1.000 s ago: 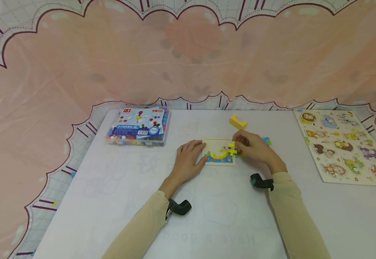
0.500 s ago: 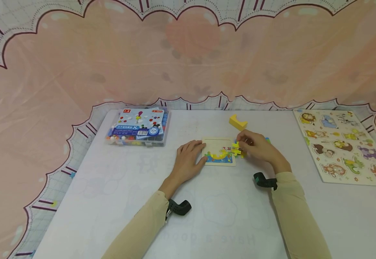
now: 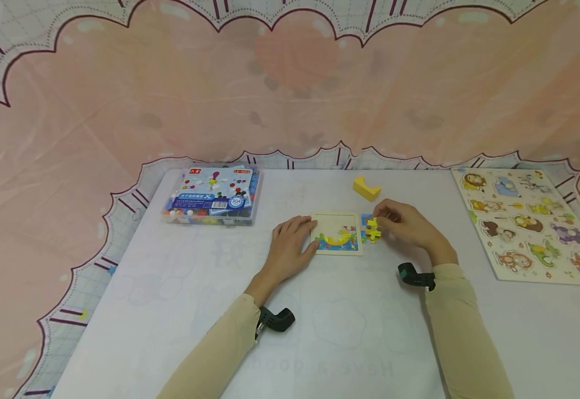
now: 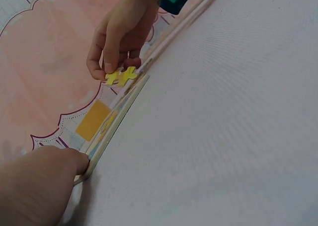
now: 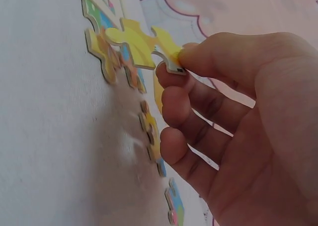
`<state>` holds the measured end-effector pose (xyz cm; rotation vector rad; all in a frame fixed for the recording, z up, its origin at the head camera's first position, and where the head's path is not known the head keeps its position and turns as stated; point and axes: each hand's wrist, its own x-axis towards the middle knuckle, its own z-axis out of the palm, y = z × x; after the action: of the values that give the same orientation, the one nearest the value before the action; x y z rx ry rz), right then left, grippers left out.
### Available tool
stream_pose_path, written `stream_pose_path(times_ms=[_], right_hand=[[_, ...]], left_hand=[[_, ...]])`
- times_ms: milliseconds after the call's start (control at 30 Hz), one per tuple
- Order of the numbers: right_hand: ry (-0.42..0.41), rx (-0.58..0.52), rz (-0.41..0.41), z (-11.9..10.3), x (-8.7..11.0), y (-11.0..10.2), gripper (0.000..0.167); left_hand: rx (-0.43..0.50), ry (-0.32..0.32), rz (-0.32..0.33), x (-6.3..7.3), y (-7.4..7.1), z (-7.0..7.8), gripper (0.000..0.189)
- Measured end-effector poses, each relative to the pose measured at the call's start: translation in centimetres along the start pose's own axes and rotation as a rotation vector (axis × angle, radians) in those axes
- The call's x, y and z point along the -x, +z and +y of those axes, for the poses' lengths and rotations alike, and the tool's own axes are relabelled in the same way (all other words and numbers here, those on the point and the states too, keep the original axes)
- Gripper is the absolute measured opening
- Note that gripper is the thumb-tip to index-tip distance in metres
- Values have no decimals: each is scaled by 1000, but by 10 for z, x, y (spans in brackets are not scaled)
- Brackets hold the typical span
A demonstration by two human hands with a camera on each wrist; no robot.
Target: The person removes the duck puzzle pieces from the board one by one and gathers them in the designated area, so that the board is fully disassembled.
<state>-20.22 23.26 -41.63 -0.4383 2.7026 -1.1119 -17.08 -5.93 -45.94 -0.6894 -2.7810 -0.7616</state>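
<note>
The person's right hand (image 3: 403, 226) pinches a yellow jigsaw piece (image 5: 134, 43) between thumb and forefinger, its other fingers loosely bent beneath. The left hand (image 3: 292, 245), fingers spread and relaxed, rests on the left edge of a shallow puzzle frame (image 3: 327, 223). The piece is held above the bench (image 3: 345, 316), just right of the frame. Loose pieces (image 5: 151, 131) hug the frame's right edge, leaving little gap there; toward the person, white bench top stretches between the forearms. A yellow block (image 3: 367, 189) stands near the far edge. A clear plastic box (image 3: 212, 194) lies well to the left, an animal board (image 3: 537, 227) well to the right. The piece is thin and flat, with rounded knobs, deep notches and a pale cut edge.
</note>
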Motion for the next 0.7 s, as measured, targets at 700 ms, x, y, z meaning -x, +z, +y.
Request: stream_pose_path(times_ms=[700], right_hand=[[66,-15,-31,14,10,-13,17]], left_hand=[[7,1,-3,0,1,-1,46]])
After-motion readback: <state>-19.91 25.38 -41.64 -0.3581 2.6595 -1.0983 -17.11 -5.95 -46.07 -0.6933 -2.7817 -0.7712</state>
